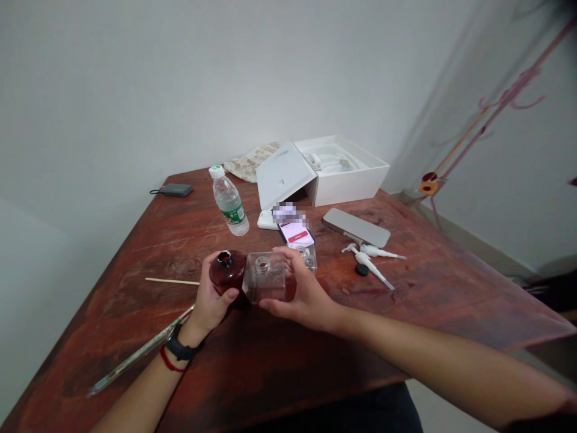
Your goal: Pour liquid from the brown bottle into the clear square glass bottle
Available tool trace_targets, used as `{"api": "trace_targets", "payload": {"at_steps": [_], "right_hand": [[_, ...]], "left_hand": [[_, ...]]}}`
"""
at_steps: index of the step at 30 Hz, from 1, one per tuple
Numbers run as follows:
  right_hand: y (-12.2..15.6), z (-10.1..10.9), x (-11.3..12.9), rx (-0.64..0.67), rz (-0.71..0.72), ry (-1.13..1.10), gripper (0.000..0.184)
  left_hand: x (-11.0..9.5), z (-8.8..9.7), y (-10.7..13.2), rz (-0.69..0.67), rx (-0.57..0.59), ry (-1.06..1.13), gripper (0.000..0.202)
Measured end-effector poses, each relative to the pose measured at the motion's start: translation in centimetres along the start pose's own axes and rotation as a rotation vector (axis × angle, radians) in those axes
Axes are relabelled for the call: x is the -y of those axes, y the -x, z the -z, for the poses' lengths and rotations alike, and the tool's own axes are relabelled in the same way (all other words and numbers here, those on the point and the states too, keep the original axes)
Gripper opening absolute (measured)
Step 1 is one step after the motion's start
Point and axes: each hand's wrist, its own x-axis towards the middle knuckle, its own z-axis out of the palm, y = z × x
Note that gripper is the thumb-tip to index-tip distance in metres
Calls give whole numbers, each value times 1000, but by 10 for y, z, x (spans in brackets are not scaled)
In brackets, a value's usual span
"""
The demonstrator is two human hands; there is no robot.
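The left hand [211, 297] curls its fingers snugly around a dark red glass bottle [226, 270]. The right hand [306, 302] wraps a clear glass bottle [268, 278] touching it. Both are held over a wooden table [279, 361], just before a phone [295, 233].

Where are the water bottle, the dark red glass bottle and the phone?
Water bottle [235, 212]: head view, on its green label.
Dark red glass bottle [228, 275]: head view, on its body.
Phone [296, 235]: head view, on its lit screen.
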Motion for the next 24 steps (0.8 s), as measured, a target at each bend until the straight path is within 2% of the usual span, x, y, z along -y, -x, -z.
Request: {"api": "trace_targets", "payload": {"at_steps": [24], "right_hand": [[-1, 0, -2, 17, -27, -39, 88]], "left_hand": [[9, 4, -3, -64, 16, -3, 82]]}}
